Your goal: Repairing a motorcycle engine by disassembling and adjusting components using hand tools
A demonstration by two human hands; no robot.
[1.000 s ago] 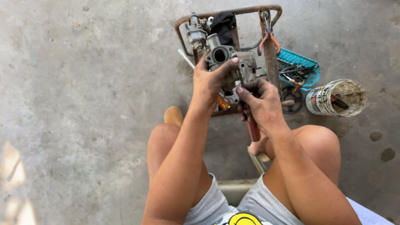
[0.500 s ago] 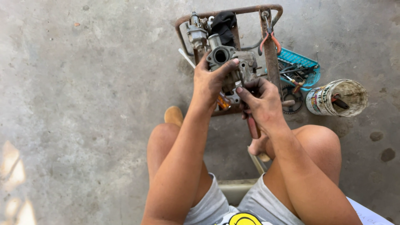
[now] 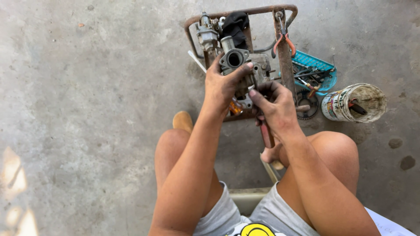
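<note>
My left hand [image 3: 223, 83] grips a grey metal carburetor [image 3: 238, 63] with a round opening on top, held up over a rusty metal frame [image 3: 284, 57]. Right beside it, my right hand [image 3: 275, 107] is closed around a screwdriver with a dark red handle [image 3: 267, 133], its tip pressed at the carburetor's side. The tip itself is hidden behind my fingers. Both knees show below the hands.
A second carburetor [image 3: 206, 32] and a black cloth [image 3: 236, 22] rest on the frame, with red-handled pliers [image 3: 284, 41] hung on it. A teal tray of tools [image 3: 317, 72], a sprocket [image 3: 306, 109] and a dirty tub [image 3: 354, 102] lie on the concrete floor at right.
Both hands have stayed on the carburetor and screwdriver; my right hand has shifted only slightly against the part.
</note>
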